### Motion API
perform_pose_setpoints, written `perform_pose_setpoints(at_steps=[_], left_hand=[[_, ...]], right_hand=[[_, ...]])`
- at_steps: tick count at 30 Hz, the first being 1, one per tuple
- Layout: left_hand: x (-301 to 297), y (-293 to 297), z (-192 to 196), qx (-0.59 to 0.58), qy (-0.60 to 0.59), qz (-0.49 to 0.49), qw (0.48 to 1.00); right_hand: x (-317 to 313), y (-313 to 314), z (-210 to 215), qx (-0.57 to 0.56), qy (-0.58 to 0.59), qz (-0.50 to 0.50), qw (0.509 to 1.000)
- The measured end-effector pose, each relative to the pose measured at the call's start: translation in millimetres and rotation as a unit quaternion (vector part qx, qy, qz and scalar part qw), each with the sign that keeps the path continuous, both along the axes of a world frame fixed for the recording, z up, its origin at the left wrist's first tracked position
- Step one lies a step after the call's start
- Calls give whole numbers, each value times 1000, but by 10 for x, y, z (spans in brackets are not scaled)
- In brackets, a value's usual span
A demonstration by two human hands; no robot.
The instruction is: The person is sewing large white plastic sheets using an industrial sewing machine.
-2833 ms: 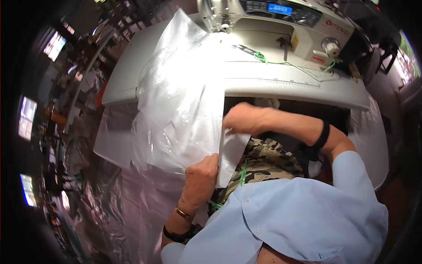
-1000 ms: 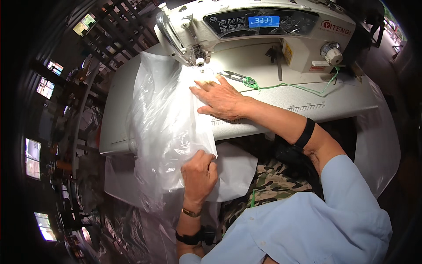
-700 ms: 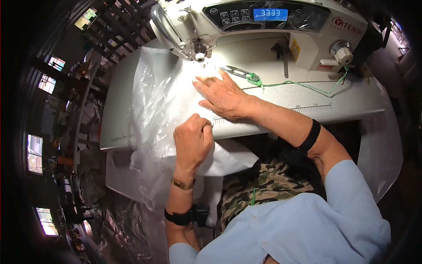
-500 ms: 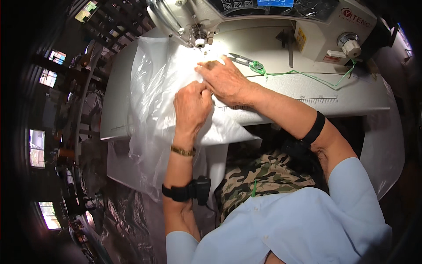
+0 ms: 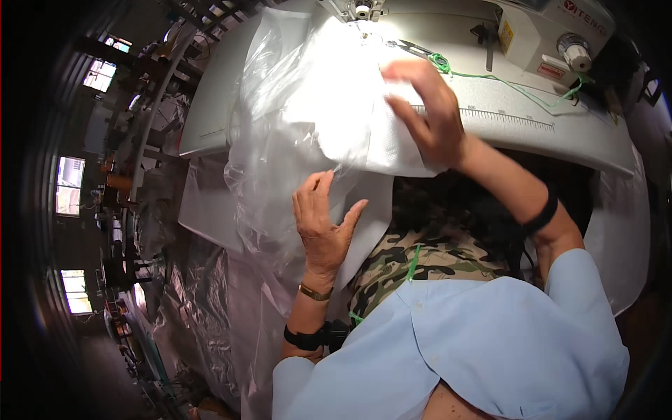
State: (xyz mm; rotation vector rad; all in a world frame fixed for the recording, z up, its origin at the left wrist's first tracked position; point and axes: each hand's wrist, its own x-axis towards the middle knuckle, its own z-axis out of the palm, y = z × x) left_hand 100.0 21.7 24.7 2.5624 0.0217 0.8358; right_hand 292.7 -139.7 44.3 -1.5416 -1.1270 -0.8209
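White woven fabric with clear plastic film lies over the sewing machine's bed and hangs past its front edge. Glare washes out its middle. My right hand is above the fabric's right side, its fingers curved and apart, slightly blurred, with nothing visible in them. Lower and to the left, my left hand is open at the hanging film, thumb spread away from the fingers. Whether its fingertips touch the film I cannot tell. The needle area of the sewing machine is beyond both hands.
Thread snips lie right of the needle, with a green cord running to the machine's right side. A ruler scale marks the table's front part. Crumpled plastic sheeting is at the lower left.
My hands, together near the needle before, have come apart. The left moved down toward me and opened; the right moved right and lifted. The view has shifted, with the machine now higher.
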Motion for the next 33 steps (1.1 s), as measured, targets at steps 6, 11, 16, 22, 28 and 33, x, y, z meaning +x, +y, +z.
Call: perform_pose_setpoints(at_steps=[6,11,16,22,28,33], left_hand=[[-311,278,-273,196,-14,133,971],[-351,227,90,127,2,70,989],[-320,118,412,-64,-71,0,995],[-517,388,551,-248,180,-162,938],[-631,278,149,-484,307,-221,789],[-593,14,166,-475,314,-162,806]], right_hand=[[-1148,-204,-531,-201,263,196,923],[-1050,458,-1065,-90,526,214,818],[-1205,608,-883,-24,586,424,690],[-1594,221,-262,-2,564,568,599],[-1910,-40,-194,-228,500,360,754],[-1921,-72,-295,-303,255,259,881]])
